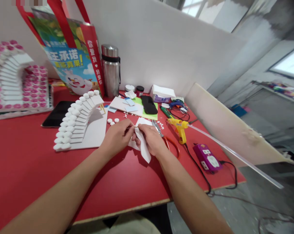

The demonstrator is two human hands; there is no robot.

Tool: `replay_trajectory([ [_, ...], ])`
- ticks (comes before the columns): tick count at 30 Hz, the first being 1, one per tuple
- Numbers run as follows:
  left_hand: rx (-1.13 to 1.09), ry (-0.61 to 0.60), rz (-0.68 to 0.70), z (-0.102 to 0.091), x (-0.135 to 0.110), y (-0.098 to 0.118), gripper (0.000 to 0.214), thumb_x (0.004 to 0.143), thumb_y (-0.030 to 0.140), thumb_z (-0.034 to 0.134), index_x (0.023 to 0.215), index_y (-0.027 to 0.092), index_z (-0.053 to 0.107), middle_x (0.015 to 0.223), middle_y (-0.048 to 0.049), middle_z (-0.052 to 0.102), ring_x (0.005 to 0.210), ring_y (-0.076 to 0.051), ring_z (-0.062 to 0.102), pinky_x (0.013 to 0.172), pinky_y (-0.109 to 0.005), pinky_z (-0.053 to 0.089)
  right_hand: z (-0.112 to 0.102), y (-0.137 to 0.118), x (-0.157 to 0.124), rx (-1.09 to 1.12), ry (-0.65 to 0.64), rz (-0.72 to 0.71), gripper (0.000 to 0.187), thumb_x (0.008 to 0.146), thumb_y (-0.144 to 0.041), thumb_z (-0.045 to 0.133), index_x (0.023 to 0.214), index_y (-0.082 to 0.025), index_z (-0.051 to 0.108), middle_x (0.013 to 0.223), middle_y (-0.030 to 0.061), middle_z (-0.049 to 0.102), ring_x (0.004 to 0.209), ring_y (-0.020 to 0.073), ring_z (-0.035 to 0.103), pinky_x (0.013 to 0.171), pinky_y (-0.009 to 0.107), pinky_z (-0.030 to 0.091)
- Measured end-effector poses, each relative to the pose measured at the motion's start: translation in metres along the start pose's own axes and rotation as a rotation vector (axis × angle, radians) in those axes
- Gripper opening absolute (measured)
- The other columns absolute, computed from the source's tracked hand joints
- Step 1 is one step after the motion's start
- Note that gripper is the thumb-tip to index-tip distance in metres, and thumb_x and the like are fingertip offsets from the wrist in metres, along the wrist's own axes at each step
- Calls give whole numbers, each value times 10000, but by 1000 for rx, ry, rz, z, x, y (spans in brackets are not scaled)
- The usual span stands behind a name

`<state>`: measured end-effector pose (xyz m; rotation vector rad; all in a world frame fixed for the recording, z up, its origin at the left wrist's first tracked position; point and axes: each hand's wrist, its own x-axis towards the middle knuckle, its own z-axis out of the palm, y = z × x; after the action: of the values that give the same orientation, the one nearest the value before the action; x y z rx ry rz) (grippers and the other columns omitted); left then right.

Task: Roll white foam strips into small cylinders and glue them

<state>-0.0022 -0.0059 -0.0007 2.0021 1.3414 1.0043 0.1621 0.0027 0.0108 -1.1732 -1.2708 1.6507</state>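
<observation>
Both hands meet over the middle of the red table. A strip of white paper (143, 148) hangs down from between them, its top end pinched by the fingertips. My left hand (119, 131) is closed, thumb and forefinger at the strip's top. My right hand (150, 136) is closed on the strip too, thumb against it. To the left stands a white curved staircase model (82, 123), its outer edge lined with white discs. A few loose white discs (112, 121) lie just beyond my left hand. Scissors with orange handles (172, 146) rest right of my right hand.
A yellow glue gun (179, 126) with a long clear glue stick lies right, its cord near a purple power box (207, 157). Behind are a steel flask (111, 71), a shopping bag (74, 65), a black phone (149, 104) and tissues (163, 91). A pink-flowered staircase model (18, 78) stands far left.
</observation>
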Motion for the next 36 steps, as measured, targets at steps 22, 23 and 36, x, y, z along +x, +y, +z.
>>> replay_trajectory([
  [22,0,120,-123,5,1,7,200,957,284,514,781,205,564,722,-7,637,667,-164,559,652,-289,365,-4,6,2,-270,108,-268,257,899,-434,657,789,-218,570,597,-39,679,394,95,544,459,224,402],
  [23,5,120,-118,6,1,7,201,961,281,512,782,206,563,728,-11,643,675,-168,566,657,-290,372,-3,6,1,-295,116,-280,248,900,-420,649,779,-221,566,588,-42,674,393,95,545,457,222,402],
  [36,594,99,270,16,-3,-2,261,1050,185,408,897,161,618,831,-96,667,681,-208,587,613,-324,388,-1,10,1,-156,219,-343,189,855,-301,671,712,-211,585,587,-44,645,409,93,534,446,227,419],
])
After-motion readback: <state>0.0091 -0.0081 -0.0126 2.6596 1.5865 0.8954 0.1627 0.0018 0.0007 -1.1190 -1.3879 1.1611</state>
